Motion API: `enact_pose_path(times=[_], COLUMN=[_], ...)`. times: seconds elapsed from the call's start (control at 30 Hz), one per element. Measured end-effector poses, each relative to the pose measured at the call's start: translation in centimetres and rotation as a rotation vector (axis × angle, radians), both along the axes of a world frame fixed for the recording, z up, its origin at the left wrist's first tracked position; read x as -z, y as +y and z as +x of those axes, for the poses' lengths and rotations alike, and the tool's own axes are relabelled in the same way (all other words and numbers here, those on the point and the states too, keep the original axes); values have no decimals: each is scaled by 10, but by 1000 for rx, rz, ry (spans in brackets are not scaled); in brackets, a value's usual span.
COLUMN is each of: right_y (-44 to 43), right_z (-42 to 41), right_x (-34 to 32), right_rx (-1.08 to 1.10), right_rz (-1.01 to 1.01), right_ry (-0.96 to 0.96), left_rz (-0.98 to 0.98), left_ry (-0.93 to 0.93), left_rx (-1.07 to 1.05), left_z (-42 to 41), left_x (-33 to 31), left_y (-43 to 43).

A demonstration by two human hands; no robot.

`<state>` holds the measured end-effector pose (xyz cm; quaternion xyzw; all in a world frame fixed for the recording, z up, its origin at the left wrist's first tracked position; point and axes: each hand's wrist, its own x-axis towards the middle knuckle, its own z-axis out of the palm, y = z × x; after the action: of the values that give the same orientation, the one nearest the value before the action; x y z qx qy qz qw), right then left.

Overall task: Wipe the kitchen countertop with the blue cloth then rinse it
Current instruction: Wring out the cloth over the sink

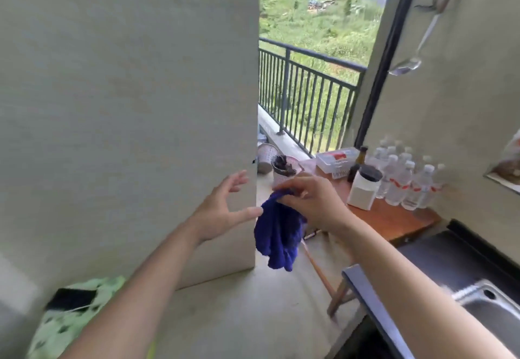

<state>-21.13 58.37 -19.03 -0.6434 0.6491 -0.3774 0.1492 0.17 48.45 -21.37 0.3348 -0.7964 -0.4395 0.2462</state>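
Nearest me, at the right, a steel sink (pixel 489 305) sits in the dark countertop (pixel 439 257); beside it the blue cloth (pixel 278 234) hangs in mid-air, its top bunched and pinched by the right hand's (pixel 312 201) curled fingers; the left hand (pixel 222 209) is just beside it, fingers spread apart, holding nothing; farther off, water bottles (pixel 408 181) stand on a wooden table (pixel 394 218) before the balcony railing (pixel 304 82).

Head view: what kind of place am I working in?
Most likely a home kitchen opening onto a balcony: a steel sink in a dark countertop, a ladle hanging on the wall, and a metal railing with a green hillside beyond.
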Motion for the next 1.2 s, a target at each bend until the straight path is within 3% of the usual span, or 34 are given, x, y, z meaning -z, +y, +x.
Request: enact_pose_path(times=[0.17,0.37,0.53,0.67,0.8,0.9,0.97,1.07,1.2], right_y=[-70,-146,-227,-288,-347,-397,-426,-454,-481], right_z=[40,37,32,15,12,13,11,9,11], right_x=[-14,-3,8,-8,-45,-61,-68,-77,-83], right_rx=[-46,-66,-72,-111,-275,-326,-272,-241,-216], right_rz=[14,133,195,121,23,-89,-153,-120,-74], right_ry=[62,115,243,64,-233,-114,43,91,156], left_rz=[-75,-224,-279,-128,93,118,3,-153,-155], left_ry=[-47,137,129,247,226,193,191,286,392], left_rx=[-46,-263,-293,-326,-286,-205,-218,-348,-341], left_z=[32,51,48,50,39,30,27,29,42], left_x=[-15,-29,-42,-53,-76,-92,-98,-103,-116], left_y=[-50,-120,-186,-251,-313,-346,-364,-393,-427])
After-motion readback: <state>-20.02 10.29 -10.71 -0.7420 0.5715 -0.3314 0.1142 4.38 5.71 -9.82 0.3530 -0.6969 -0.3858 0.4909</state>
